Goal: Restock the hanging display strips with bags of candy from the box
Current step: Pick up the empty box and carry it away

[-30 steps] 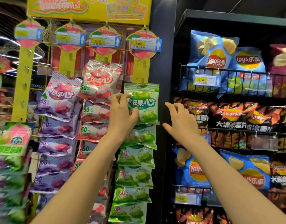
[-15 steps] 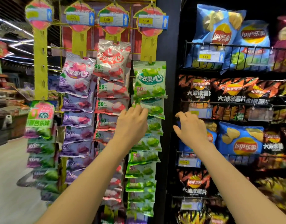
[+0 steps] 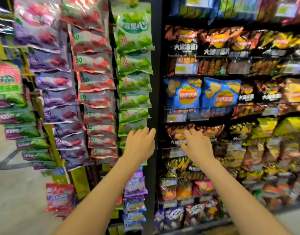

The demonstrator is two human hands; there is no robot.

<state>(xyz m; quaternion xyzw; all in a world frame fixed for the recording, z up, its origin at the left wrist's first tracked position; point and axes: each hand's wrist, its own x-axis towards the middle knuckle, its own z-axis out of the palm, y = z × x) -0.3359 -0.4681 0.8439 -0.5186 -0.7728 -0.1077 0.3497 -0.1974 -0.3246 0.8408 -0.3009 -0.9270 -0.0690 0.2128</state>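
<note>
Far to your left, purple candy bags [image 3: 59,100] are hanging in an overlapping column, with red candy bags [image 3: 96,99] on the next strip and green candy bags [image 3: 134,82] on the strip by the rack's right edge. Your left hand [image 3: 140,144] is hovering in front of the lowest green bags, fingers loosely curled and holding nothing. Your right hand [image 3: 197,144] is floating before the chip shelves [image 3: 213,109], fingers relaxed and slightly spread, holding nothing; the picture is blurred.
</note>
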